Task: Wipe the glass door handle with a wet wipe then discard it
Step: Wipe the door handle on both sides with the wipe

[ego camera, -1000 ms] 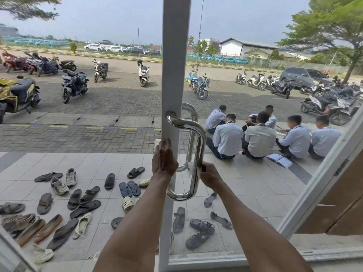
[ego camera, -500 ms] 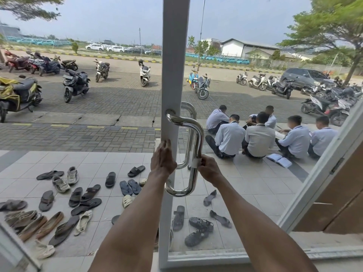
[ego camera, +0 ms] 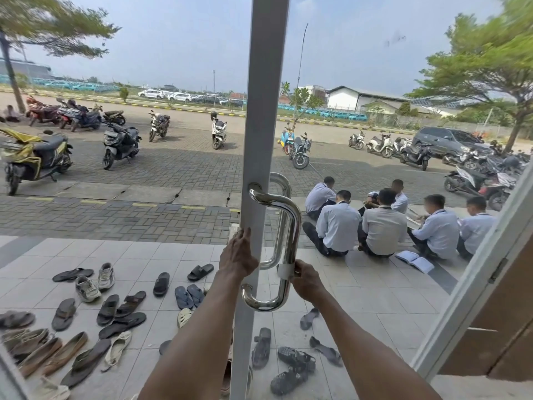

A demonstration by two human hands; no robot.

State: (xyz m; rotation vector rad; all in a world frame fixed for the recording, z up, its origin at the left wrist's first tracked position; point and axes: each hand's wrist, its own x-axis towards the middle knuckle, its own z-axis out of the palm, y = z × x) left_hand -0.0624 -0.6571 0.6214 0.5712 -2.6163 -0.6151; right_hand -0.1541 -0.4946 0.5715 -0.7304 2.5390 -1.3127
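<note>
Bright, hazy daylight seen through glass, sharp in the centre and warped at the edges.

You look out under a pale, even sky; shadows on the paving (ego camera: 178, 166) are soft, pooling under the scooters. The chrome door handle (ego camera: 290, 232) carries bright streaks of glare. Faint smudges mark the glass (ego camera: 395, 40) at upper right. The wide lens bends the door frame (ego camera: 266, 111) and smears the trees (ego camera: 490, 62) at the corners, which look blurred, perhaps from motion. Your forearms at the bottom edge appear stretched.
</note>
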